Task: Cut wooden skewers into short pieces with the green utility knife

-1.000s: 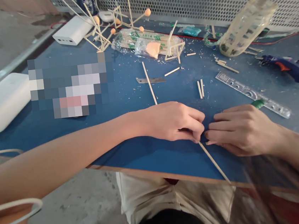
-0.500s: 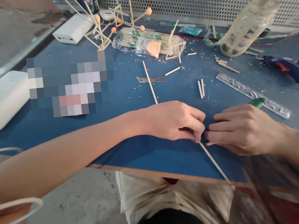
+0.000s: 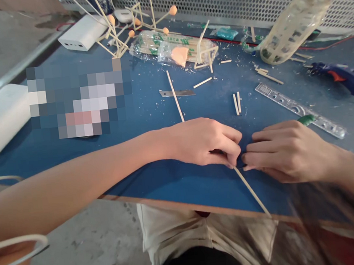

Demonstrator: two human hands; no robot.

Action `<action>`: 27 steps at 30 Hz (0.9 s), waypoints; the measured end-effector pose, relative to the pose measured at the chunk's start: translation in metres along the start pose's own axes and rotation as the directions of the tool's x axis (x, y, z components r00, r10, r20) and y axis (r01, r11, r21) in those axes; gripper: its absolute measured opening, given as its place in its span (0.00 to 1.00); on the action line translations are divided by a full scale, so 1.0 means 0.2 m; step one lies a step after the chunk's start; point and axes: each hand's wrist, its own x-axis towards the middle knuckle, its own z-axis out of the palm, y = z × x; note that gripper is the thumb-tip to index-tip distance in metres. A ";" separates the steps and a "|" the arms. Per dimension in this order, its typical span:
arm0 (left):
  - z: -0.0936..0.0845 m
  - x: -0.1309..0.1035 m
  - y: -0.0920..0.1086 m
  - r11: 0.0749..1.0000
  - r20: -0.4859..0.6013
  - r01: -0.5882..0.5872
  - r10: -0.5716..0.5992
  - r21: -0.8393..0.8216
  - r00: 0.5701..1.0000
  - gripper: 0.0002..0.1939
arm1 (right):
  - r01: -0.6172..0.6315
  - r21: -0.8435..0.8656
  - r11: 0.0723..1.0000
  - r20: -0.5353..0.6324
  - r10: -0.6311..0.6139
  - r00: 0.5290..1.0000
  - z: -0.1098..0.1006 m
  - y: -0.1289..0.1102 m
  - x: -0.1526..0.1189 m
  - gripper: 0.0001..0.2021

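Observation:
My left hand (image 3: pixel 209 141) lies low over the blue table, its fingers pinched on a thin wooden stick (image 3: pixel 252 191) that slants down to the front edge. Another length of stick (image 3: pixel 175 95) comes out from behind this hand, crossing a loose metal blade (image 3: pixel 182 92); whether the two join is hidden. Close by on the right, my right hand (image 3: pixel 280 153) is closed around a green-handled tool (image 3: pixel 307 119). Only the rounded green end and a small dark tip by the fingertips show. That tip is close beside the pinched stick.
Two short stick pieces (image 3: pixel 237 103) and a clear ruler (image 3: pixel 301 111) lie beyond my hands. Behind are a packet of sticks (image 3: pixel 148 42), a stick frame with orange balls (image 3: pixel 116 33), a plastic bottle (image 3: pixel 294 27) and a blue glue gun (image 3: pixel 342 76). White power bank (image 3: pixel 82 32) back left.
The view has shifted slightly, so the table items appear a little further left and up. Both hands keep nearly the same pose and hold.

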 end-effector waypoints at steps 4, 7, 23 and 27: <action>0.00 0.00 0.00 1.000 -0.013 -0.018 0.018 0.013 1.000 0.09 | 0.001 -0.013 1.000 0.001 -0.001 1.000 0.00 -0.01 0.01 0.05; 0.00 0.00 0.00 1.000 -0.022 -0.025 0.025 0.014 0.999 0.09 | -0.003 -0.007 1.000 0.003 0.003 1.000 0.00 -0.01 0.01 0.05; 0.00 0.00 0.00 0.997 -0.014 -0.026 0.027 0.070 1.000 0.10 | 0.029 -0.057 0.998 0.038 -0.027 0.999 0.00 -0.04 0.04 0.11; -0.01 0.01 0.01 1.000 -0.008 -0.019 0.019 0.015 1.000 0.09 | 0.015 -0.003 1.000 0.013 -0.015 1.000 0.00 -0.02 0.04 0.10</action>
